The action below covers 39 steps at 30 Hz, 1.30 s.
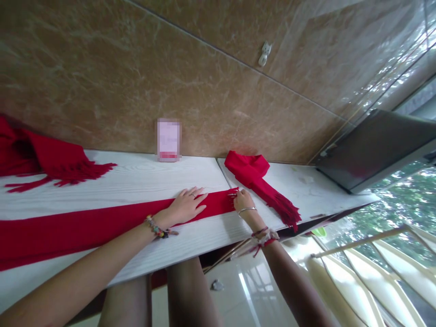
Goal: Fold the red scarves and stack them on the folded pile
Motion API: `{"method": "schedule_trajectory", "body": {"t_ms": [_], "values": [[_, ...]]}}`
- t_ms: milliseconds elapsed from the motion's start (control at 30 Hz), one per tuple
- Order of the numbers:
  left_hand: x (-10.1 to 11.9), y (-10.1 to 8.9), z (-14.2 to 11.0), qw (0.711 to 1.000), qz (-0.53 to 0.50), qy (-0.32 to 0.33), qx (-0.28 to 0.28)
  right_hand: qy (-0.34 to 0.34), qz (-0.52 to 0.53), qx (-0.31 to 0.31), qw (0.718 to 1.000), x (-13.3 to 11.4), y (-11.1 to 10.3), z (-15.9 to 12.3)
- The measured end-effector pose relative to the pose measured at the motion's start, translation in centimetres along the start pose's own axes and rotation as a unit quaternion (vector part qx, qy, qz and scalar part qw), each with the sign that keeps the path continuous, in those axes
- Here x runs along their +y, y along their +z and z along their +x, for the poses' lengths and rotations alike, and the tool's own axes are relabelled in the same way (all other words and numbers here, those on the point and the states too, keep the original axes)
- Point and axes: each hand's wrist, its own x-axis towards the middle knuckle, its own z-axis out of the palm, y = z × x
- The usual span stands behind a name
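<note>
A long red scarf (85, 229) lies stretched flat along the white wooden table (143, 177). My left hand (186, 205) rests flat on it, fingers stretched out, near its right end. My right hand (242, 200) pinches the fringe at that end of the scarf, fingers closed. A second red scarf (260, 181) lies bunched just beyond my right hand, its fringe hanging over the table's front edge. A third red scarf (44, 159) is heaped at the far left.
A small pink card (168, 139) stands against the brown marble wall. A dark flat screen (374, 150) leans at the table's right end. Below the table edge are my legs, a glossy tiled floor and pale slatted furniture (381, 268).
</note>
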Motion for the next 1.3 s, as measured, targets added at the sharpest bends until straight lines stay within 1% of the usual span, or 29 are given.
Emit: {"method": "schedule_trajectory", "body": {"t_ms": [100, 167, 233, 300, 400, 467, 533, 633, 733, 800, 867, 933, 1033, 1100, 1167, 1300], "values": [[0.0, 0.1, 0.1, 1.000, -0.014, -0.004, 0.010, 0.069, -0.020, -0.015, 0.997, 2.2, -0.6, -0.6], [0.1, 0.1, 0.1, 1.000, -0.021, -0.004, 0.014, 0.096, -0.020, -0.005, 0.995, 2.6, -1.5, -0.8], [0.2, 0.0, 0.0, 1.000, -0.023, -0.003, 0.012, 0.102, -0.010, 0.012, 0.995, 1.8, -2.2, -0.7], [0.2, -0.1, 0.0, 1.000, -0.019, -0.004, 0.009, 0.080, 0.010, 0.020, 0.997, 0.2, -2.7, -0.2], [0.2, -0.1, 0.0, 1.000, -0.021, -0.005, 0.014, 0.019, 0.041, 0.007, 0.999, -2.3, -2.6, 1.2], [0.2, 0.0, 0.0, 0.999, -0.025, -0.003, 0.020, 0.007, 0.043, -0.008, 0.999, -3.1, -2.1, 2.0], [0.1, 0.1, 0.0, 0.999, -0.025, 0.000, 0.021, 0.026, 0.033, -0.017, 0.999, -2.6, -1.6, 2.5], [0.0, 0.1, 0.0, 0.999, -0.026, 0.003, 0.020, 0.065, 0.016, -0.019, 0.998, -0.3, -1.3, 2.5], [0.1, 0.0, -0.1, 1.000, -0.023, 0.002, 0.020, 0.083, 0.008, -0.017, 0.996, 1.8, -1.8, 1.9], [0.2, -0.2, -0.1, 1.000, -0.017, 0.001, 0.015, 0.081, 0.011, -0.009, 0.997, 2.0, -2.4, 1.4], [0.3, -0.4, -0.1, 1.000, -0.011, 0.000, 0.010, 0.070, 0.021, 0.004, 0.997, 1.3, -3.0, 0.9], [0.4, -0.4, -0.1, 1.000, -0.012, -0.001, 0.008, 0.048, 0.036, 0.016, 0.998, -0.3, -3.3, 0.7], [0.4, -0.4, 0.0, 1.000, -0.016, -0.006, 0.010, 0.017, 0.058, 0.014, 0.998, -2.6, -3.0, 0.8], [0.4, -0.3, -0.1, 1.000, -0.012, -0.007, 0.010, 0.019, 0.061, 0.007, 0.998, -3.1, -2.5, 1.1], [0.4, -0.4, -0.1, 1.000, -0.007, -0.005, 0.009, 0.041, 0.056, 0.002, 0.998, -2.4, -2.0, 1.2], [0.4, -0.5, -0.2, 1.000, -0.005, -0.002, 0.005, 0.086, 0.043, 0.005, 0.995, 1.1, -1.7, 0.7]]}}
